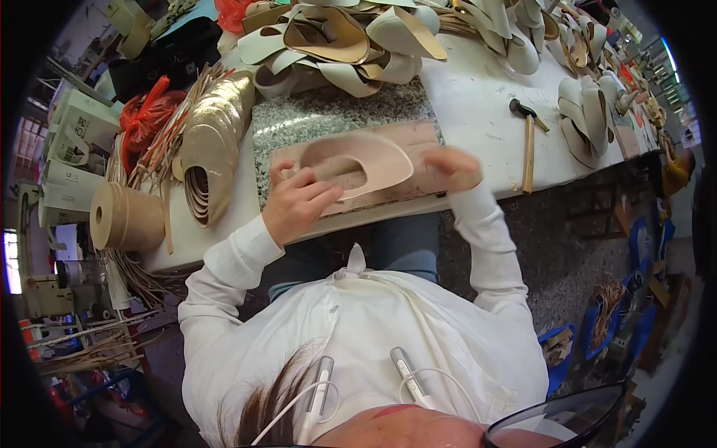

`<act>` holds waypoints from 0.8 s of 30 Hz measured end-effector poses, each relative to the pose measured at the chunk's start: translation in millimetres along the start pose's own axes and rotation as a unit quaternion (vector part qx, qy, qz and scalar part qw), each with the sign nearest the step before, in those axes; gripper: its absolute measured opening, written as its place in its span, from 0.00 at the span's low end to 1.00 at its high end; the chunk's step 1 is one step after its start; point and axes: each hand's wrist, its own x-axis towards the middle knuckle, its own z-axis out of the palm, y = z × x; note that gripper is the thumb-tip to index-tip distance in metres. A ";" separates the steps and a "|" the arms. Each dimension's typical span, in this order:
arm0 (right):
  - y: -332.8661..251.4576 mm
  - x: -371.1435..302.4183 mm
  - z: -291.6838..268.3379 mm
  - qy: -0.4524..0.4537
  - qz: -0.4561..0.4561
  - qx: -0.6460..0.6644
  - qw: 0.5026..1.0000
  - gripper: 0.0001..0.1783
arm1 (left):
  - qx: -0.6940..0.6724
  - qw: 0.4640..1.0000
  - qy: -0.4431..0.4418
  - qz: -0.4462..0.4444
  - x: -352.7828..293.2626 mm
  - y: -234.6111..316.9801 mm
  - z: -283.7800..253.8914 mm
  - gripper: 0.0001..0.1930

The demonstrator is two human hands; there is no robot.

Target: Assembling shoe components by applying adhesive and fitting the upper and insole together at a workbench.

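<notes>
A pale beige shoe upper (390,158) with an oval opening lies tilted over a pinkish board (426,134) in front of me. My left hand (299,201) grips its left end, fingers curled over the near edge. To the right of the upper's rounded toe is my right hand (454,169), smeared by motion. Its fingers look bent, but whether anything is between them cannot be made out. Under the board is a speckled stone slab (343,112).
Stacked shoe uppers (328,33) heap up behind the slab. A hammer (528,142) lies at right near more nested uppers (585,123). On the left are a row of nested tan uppers (213,142), a roll of brown tape (127,215) and a red plastic bag (149,116).
</notes>
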 end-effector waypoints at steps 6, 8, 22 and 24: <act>151.8 1.0 -118.2 0.346 0.332 -0.623 0.618 0.32 | 0.001 0.998 -0.028 -0.061 8.2 -2.2 12.3 0.20; 172.3 -6.7 -152.1 0.236 0.428 -0.547 0.680 0.33 | -0.054 0.991 -0.005 -0.119 12.1 -15.0 13.0 0.24; -64.7 44.6 15.8 0.035 -0.087 -0.123 0.988 0.28 | -0.240 0.889 -0.191 -0.341 70.0 -113.4 84.3 0.15; -56.0 42.7 38.4 -0.076 -0.015 -0.137 0.987 0.27 | -0.230 0.893 -0.182 -0.342 70.8 -110.1 88.8 0.15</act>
